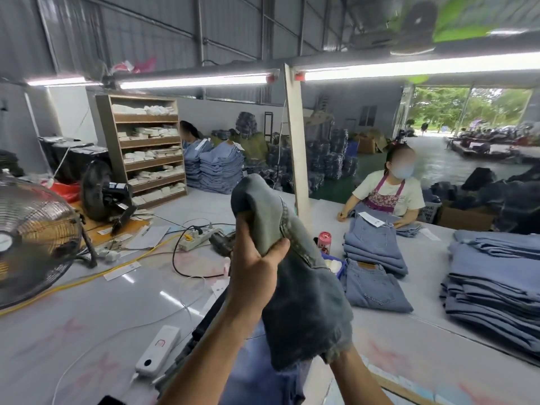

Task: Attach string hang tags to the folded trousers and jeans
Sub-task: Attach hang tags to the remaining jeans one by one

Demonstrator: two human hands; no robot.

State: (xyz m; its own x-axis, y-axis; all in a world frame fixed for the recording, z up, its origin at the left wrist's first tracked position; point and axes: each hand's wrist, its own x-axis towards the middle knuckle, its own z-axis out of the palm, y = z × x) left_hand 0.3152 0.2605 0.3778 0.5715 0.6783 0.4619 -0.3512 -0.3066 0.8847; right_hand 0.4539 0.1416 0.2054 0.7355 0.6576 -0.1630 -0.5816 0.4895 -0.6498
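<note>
- Nearest the lens, our left forearm rises from the bottom edge, and our left hand (pixel 257 264) grips a grey-washed pair of jeans (pixel 304 302) held up off the table (pixel 96 317).
- Left-hand state: thumb and fingers are curled and pressed into a fold of the denim near its upper end; the fingers are partly wrapped in the cloth.
- The garment's long axis runs from the upper left, above the left hand, down to the lower right, where a frayed edge hangs.
- Our right hand (pixel 336 356) sits under that frayed lower edge. The cloth covers the fingers, so we cannot tell whether they are spread or pinching.
- Key relation: the jeans lie between the two hands, the left high and farther out, the right low and closer to our body. No hang tag is visible on this pair, though one may be hidden.
- We judge that the pair must be lowered and laid flat before tagging. Loose paper tags (pixel 122 270) lie on the table to the left, nearer the left hand.
- Farther right, folded jeans (pixel 377 285) lie flat, and a tall stack of blue denim (pixel 493 276) stands at the right edge.
- A person (pixel 388 197) across the table works on another pair.
</note>
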